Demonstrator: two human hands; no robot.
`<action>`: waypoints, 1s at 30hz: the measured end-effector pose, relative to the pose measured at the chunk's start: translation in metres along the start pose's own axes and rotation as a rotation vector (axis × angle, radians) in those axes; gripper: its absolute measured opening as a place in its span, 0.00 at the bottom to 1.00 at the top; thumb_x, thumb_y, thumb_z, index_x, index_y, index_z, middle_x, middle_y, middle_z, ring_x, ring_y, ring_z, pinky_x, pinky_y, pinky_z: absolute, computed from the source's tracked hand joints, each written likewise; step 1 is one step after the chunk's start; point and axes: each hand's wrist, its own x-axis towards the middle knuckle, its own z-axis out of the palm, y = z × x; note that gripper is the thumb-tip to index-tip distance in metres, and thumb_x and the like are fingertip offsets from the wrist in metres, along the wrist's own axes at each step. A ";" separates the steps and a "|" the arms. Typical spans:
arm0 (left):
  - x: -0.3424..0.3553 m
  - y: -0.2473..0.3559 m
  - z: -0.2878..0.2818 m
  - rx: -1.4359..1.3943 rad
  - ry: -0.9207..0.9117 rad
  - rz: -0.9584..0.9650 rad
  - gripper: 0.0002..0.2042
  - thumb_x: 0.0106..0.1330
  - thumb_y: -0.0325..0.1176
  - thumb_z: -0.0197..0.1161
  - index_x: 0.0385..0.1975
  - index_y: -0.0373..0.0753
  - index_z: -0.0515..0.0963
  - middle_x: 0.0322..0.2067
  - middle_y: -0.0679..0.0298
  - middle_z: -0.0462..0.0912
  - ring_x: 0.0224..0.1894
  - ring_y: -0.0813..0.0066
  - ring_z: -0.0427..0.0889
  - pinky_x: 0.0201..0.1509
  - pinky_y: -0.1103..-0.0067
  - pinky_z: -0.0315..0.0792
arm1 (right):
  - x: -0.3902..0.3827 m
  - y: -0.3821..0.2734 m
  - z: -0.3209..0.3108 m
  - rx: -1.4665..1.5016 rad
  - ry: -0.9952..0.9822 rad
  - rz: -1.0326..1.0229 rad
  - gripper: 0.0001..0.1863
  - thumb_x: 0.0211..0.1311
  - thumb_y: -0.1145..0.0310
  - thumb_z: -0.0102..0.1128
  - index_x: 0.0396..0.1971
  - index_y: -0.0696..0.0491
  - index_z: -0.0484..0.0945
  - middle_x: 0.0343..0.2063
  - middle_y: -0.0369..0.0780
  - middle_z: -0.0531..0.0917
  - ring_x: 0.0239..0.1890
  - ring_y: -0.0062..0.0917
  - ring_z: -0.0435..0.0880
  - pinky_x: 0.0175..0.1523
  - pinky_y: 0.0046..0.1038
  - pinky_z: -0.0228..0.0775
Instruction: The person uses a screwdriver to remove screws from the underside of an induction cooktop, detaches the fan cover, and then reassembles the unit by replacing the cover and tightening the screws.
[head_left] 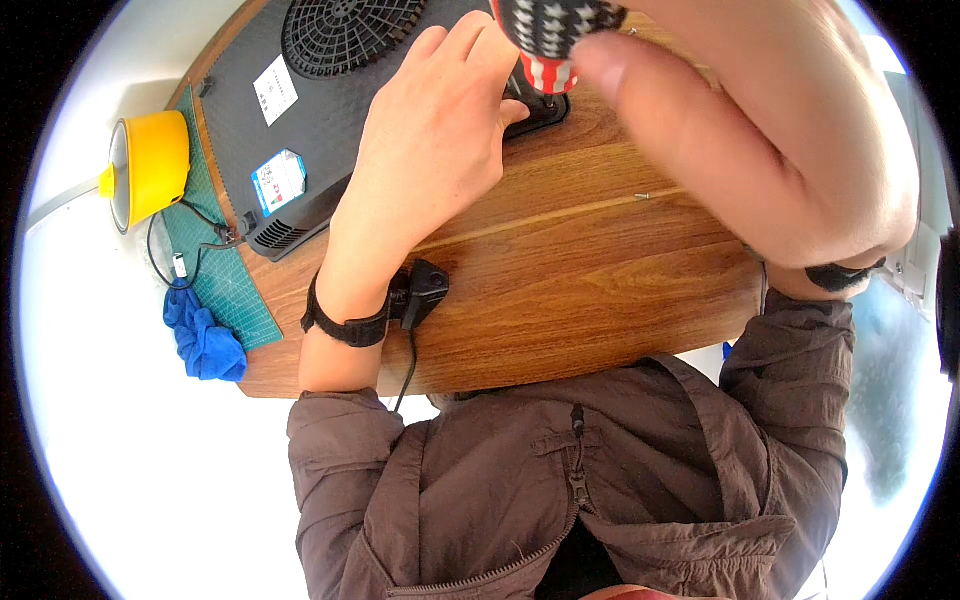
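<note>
A black flat appliance with a round fan grille, like an upturned induction cooker, lies on the wooden table. My left hand rests over its near right part. The fingers are bent with their tips hidden, and the thumb sticks out beside the black corner. Raised close to the camera, my right hand grips a screwdriver with a stars-and-stripes handle. Its lower end stands upright over the appliance's corner, next to my left thumb; the tip is hard to make out. A small screw lies loose on the wood.
At the left, a yellow pot stands by a green cutting mat. A blue cloth lies at the mat's edge, near a black cord. Black straps circle both my wrists; the left one carries a small black camera-like unit.
</note>
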 end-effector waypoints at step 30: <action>-0.007 -0.006 -0.002 0.056 -0.219 -0.126 0.09 0.64 0.31 0.66 0.41 0.35 0.82 0.37 0.49 0.86 0.43 0.44 0.84 0.47 0.60 0.77 | 0.006 -0.002 -0.001 -0.006 -0.005 -0.033 0.07 0.61 0.73 0.61 0.38 0.59 0.82 0.32 0.44 0.82 0.38 0.34 0.83 0.44 0.31 0.76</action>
